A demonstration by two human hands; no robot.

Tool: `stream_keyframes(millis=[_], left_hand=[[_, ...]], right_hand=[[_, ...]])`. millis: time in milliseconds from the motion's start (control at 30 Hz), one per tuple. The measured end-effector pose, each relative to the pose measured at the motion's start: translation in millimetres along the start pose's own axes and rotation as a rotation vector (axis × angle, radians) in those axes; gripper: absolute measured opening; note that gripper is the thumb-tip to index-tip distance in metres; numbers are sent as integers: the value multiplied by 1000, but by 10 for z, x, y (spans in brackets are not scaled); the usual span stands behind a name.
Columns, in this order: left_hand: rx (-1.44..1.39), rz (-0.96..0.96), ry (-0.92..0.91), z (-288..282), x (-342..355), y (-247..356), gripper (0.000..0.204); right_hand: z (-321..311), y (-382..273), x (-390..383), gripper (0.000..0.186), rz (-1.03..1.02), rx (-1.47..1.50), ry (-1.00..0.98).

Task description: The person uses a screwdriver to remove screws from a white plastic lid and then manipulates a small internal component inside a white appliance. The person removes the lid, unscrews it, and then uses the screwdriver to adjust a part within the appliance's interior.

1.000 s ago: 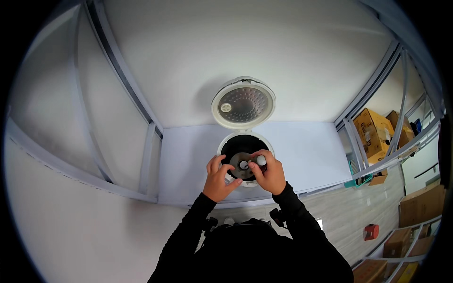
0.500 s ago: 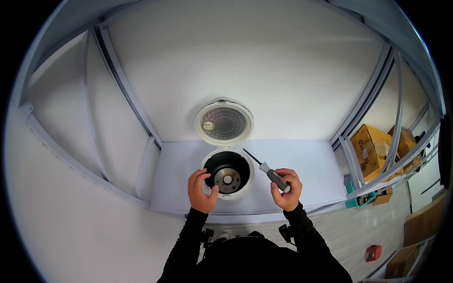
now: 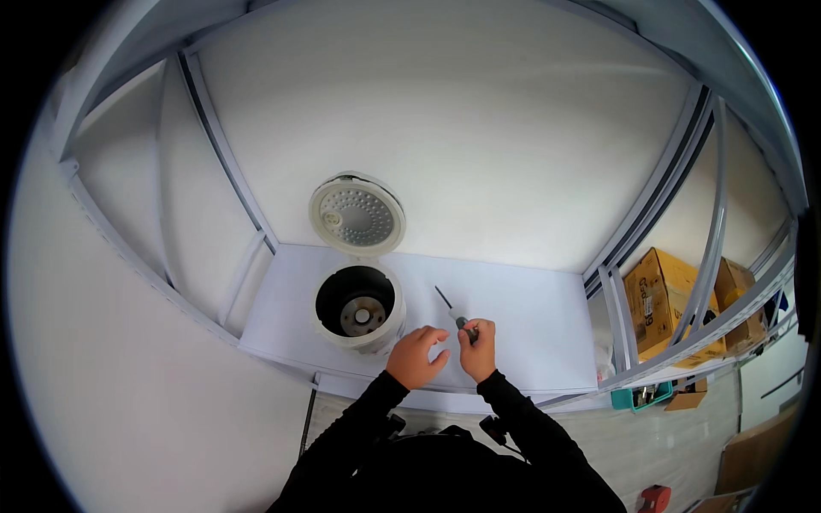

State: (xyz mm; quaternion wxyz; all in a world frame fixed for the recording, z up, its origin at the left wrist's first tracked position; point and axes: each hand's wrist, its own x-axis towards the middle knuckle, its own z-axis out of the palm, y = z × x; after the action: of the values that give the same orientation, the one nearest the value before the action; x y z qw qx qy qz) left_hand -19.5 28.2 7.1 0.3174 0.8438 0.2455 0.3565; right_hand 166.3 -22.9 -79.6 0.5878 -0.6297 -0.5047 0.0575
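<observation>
A white rice cooker (image 3: 374,343) stands on the white shelf with its lid (image 3: 357,215) raised against the back wall. Inside its dark well, the round metal heating plate (image 3: 360,317) shows; no inner pot sits over it. To the right of the cooker, my right hand (image 3: 481,349) grips a grey-handled screwdriver (image 3: 457,314), whose dark shaft points away and to the left. My left hand (image 3: 416,357) holds nothing, fingers curved and thumb apart, close to the cooker's right front and just left of the screwdriver handle.
The white shelf top (image 3: 530,316) spreads right of my hands, framed by metal posts. Past the right post are yellow-brown cardboard boxes (image 3: 663,303) and a teal bin (image 3: 629,398). A red stool-like object (image 3: 655,498) is on the floor at lower right.
My left hand has left the cooker's opening and moved right, toward the screwdriver. My right hand, still gripping the screwdriver, has come closer to it. The whole view has shifted, putting the cooker further left.
</observation>
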Motion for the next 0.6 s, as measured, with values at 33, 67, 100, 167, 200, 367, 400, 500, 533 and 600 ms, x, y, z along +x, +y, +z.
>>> stream_keyframes(millis=[33, 67, 100, 167, 200, 367, 400, 500, 533, 600], left_hand=[[19, -24, -25, 86, -47, -41, 42], [37, -47, -51, 167, -95, -91, 46], [-17, -138, -76, 263, -136, -156, 52], [-126, -320, -125, 449, -216, -290, 63], [-171, -387, -144, 538, -240, -363, 66], [-316, -564, -170, 829, -286, -583, 68], [-348, -572, -133, 914, -331, -701, 68], [-405, -595, -74, 1146, -396, -959, 66], [-393, -601, -83, 1168, -366, -969, 65], [-381, -624, -95, 1196, -341, -991, 64]], right_hand=[[-11, -3, -30, 18, -10, 3, -46], [-19, -5, -62, 18, -19, 5, -90], [-38, 2, -90, 17, -29, 1, -133], [-49, 13, -146, 18, 46, 57, -209], [-55, 28, -168, 18, 83, 82, -246], [-63, 210, -246, 18, 104, 92, -292], [-38, 211, -259, 18, 86, 80, -294], [16, 285, -331, 21, 7, 26, -282], [27, 321, -342, 22, -26, 4, -269], [30, 352, -380, 27, -18, -40, -267]])
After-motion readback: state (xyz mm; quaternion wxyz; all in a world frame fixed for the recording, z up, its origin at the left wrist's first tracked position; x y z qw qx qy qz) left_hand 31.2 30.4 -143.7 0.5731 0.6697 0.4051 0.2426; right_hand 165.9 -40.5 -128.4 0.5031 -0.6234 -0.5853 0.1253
